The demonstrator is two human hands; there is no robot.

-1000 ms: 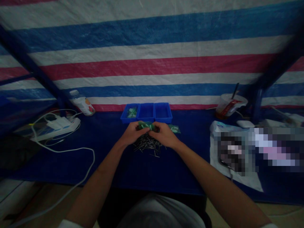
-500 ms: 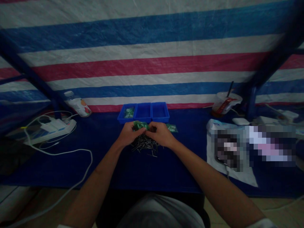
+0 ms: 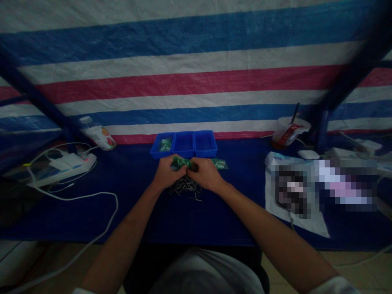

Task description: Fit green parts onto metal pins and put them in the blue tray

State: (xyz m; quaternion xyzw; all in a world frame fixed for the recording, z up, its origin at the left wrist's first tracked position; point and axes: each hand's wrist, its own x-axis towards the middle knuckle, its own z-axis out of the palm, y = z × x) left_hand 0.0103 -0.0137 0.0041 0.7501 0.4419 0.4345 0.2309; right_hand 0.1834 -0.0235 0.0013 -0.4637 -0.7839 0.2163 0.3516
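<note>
My left hand (image 3: 167,173) and my right hand (image 3: 205,174) meet at the fingertips, both closed on a crumpled green piece (image 3: 183,163) with pale markings. Its exact kind is too small to tell. Just below my hands lies a loose pile of thin metal pins or nails (image 3: 184,190), partly hidden by my fingers. Beyond them stands a blue tray with three compartments (image 3: 183,141). Green pieces (image 3: 165,144) lie in its left compartment. Another green piece (image 3: 219,164) rests on the table, right of my right hand.
A dark blue cover spreads over the table (image 3: 92,220), backed by a striped tarp (image 3: 183,85). To the left are a plastic bottle (image 3: 98,136), a power strip (image 3: 61,166) and a white cable (image 3: 92,200). A plastic cup with a straw (image 3: 289,131) and a white sheet (image 3: 297,216) are on the right.
My hands stay together on the green piece over the pile, with only small finger shifts. The whole scene drifts slightly left and up in the view as my head moves.
</note>
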